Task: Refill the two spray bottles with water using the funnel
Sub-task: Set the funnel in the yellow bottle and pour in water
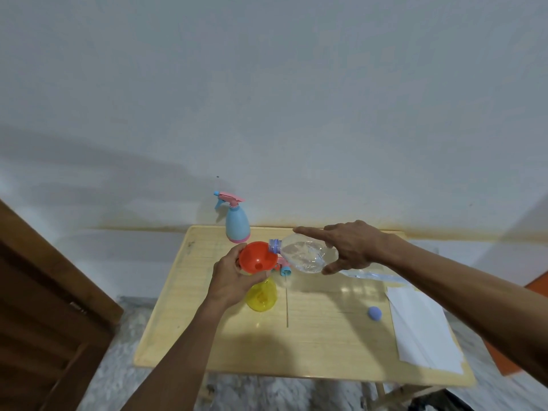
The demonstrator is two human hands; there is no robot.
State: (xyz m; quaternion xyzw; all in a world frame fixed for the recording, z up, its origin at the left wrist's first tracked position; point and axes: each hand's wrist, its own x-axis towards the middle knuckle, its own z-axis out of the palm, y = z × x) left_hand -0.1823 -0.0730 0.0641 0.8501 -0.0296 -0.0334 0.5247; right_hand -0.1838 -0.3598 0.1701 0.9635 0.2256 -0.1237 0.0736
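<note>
Standing against pale wall [267, 84]: wooden table [326, 336]

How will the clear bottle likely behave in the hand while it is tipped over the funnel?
The clear bottle looks thin and crinkled, so it probably dents under the right hand's grip. It seems mostly empty, so likely light. Its smooth, possibly wet plastic could slip, and its neck lies at the funnel's rim, so a squeeze might spurt water.
</note>
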